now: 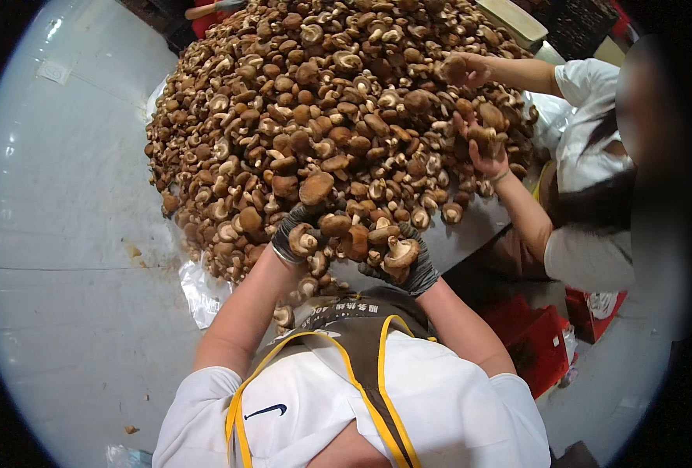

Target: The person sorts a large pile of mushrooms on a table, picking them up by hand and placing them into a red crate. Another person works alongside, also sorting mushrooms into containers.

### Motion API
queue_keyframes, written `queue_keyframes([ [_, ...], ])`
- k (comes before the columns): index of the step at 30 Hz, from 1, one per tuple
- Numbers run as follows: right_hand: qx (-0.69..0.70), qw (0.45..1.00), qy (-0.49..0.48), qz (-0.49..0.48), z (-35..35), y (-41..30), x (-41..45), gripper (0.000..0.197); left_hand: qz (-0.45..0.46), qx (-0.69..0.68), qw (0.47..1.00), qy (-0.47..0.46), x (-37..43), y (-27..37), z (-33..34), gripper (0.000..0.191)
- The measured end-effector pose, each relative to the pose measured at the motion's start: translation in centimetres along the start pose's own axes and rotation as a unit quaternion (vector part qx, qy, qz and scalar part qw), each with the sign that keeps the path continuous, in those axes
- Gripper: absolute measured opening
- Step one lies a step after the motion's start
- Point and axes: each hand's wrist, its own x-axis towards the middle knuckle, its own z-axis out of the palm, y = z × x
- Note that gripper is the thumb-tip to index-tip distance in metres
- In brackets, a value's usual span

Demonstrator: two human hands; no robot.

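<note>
A large heap of shiitake mushrooms (299, 126) lies before me, caps and pale stems turned every way. My left hand (289, 234), in a dark grey glove, grips mushrooms at the heap's near edge, among them a stem-up shiitake (303, 240). Across from it, my right hand (423, 266) wears a similar glove and cups a shiitake mushroom with its stem showing (401, 253). More mushrooms, including a brown-capped one (356, 242), sit between both hands. The mushrooms hide most of my fingers.
At the right, a co-worker's bare hands (489, 158) hold mushrooms over the heap. Red crates (524, 342) stand at lower right. A pale tray (513, 20) is at the far right. White plastic (202, 292) lies by the heap's left edge. I wear an apron (372, 351).
</note>
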Motion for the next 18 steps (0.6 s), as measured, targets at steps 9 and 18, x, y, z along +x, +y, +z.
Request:
queue_keyframes([
  [9,0.766,0.628,0.102,0.095,-0.4,-2.8,-15.2,0.037,-0.215,-0.244,0.94,-0.107,-3.4,-1.1,3.0,0.039],
  [18,0.383,0.662,0.644,0.031,-0.5,-0.9,-43.7,0.021,-0.277,-0.181,0.937,-0.111,-6.6,-8.7,6.9,0.028],
])
